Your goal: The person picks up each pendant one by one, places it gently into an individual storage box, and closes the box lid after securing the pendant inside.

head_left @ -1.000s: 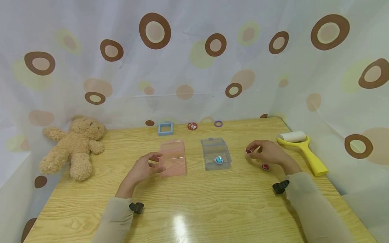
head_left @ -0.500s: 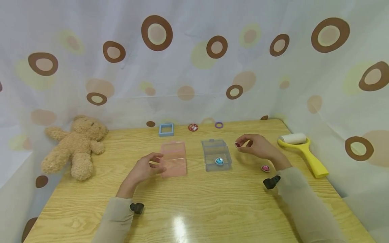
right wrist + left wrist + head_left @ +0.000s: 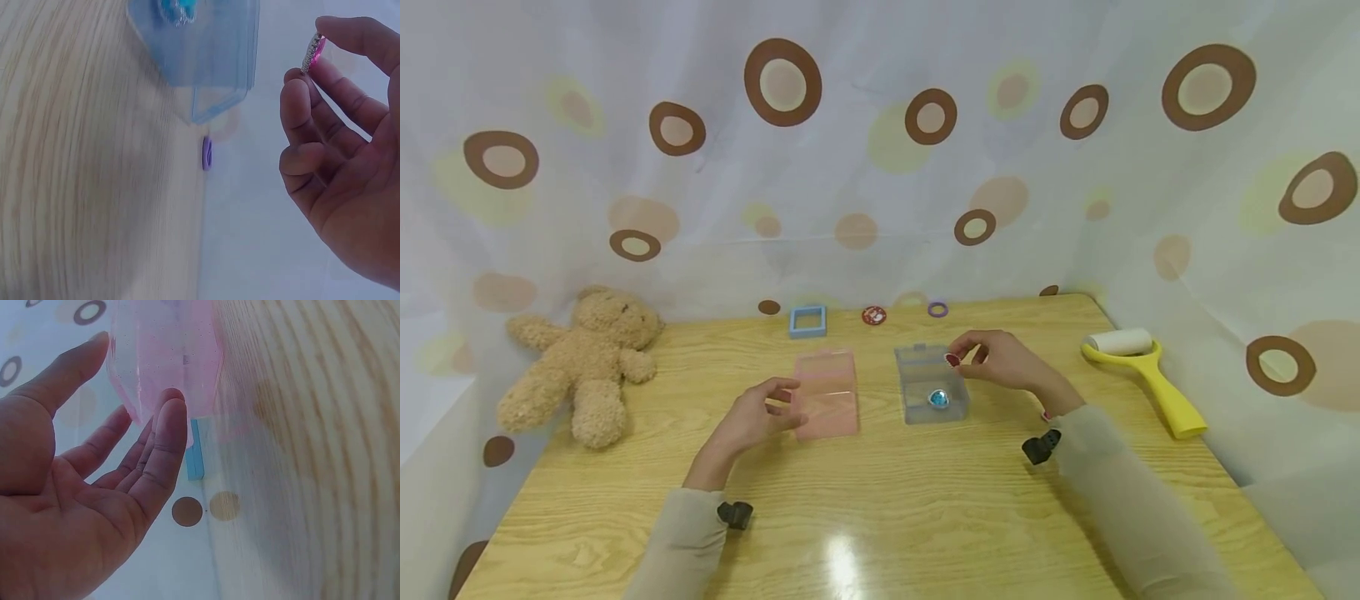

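My right hand [image 3: 1003, 360] pinches a pink-red gem [image 3: 317, 52] with a silver beaded rim between thumb and fingertips, above the right edge of the translucent blue-grey box [image 3: 917, 410]. Inside that box lies a light blue gem [image 3: 938, 399]. Another pink-red gem [image 3: 1046, 415] rests on the table, mostly hidden by my right wrist. To the left stands a translucent pink box [image 3: 826, 423]. My left hand [image 3: 762, 414] is at its left side with fingers loosely bent; in the left wrist view the fingertips [image 3: 170, 412] are close against it, and I cannot tell whether they touch.
Along the back of the table lie a blue square frame [image 3: 808, 333], a round red badge [image 3: 874, 316] and a purple ring [image 3: 937, 309]. A teddy bear [image 3: 591, 358] leans at the left. The yellow-handled lint roller [image 3: 1168, 396] lies near the right edge.
My right hand has moved left with the gem, from the table's right side to the blue-grey box. The other pink-red gem has become mostly covered by the wrist. My left hand stays put.
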A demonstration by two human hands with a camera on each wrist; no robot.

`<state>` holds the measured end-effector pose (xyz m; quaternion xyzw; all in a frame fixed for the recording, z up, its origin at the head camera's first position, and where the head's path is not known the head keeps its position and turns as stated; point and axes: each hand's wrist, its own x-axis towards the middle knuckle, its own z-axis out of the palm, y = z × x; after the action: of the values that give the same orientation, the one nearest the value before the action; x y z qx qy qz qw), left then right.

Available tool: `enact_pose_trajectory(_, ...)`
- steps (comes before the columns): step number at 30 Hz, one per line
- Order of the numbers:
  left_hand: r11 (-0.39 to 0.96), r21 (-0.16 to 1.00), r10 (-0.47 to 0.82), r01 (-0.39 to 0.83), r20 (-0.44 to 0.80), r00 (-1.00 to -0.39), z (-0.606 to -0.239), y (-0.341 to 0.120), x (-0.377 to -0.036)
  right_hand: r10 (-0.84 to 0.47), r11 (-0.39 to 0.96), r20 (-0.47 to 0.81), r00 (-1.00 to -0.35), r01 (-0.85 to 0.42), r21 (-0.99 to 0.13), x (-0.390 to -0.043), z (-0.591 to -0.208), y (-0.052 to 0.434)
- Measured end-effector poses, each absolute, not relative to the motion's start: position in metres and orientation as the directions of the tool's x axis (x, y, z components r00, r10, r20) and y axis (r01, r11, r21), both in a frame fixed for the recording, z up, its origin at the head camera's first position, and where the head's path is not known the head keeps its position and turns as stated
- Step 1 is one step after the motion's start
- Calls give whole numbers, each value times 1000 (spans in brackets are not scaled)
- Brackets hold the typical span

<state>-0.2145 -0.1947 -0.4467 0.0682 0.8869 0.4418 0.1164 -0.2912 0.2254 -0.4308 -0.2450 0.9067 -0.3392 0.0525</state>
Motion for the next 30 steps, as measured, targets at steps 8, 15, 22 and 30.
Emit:
enact_pose_trajectory(8,602,798,233,22,-149,-961,-449,-196,-214,-540,602,92,-837,-460,-653,-292,-431,203)
enact_pose_trajectory(15,610,792,230,28,-143,-963,-448,-196,-215,-577,574,79,-813,-472,-669,-294,-429,188)
enact_pose_trajectory(22,614,789,230,27,-146,-962,-447,-195,-215,-598,574,65,-799,-483,-662,-294,-427,172)
enact_pose_trajectory(30,611,791,230,22,-151,-962,-446,-195,-215,-621,562,54,-782,-493,-665,-291,-424,156)
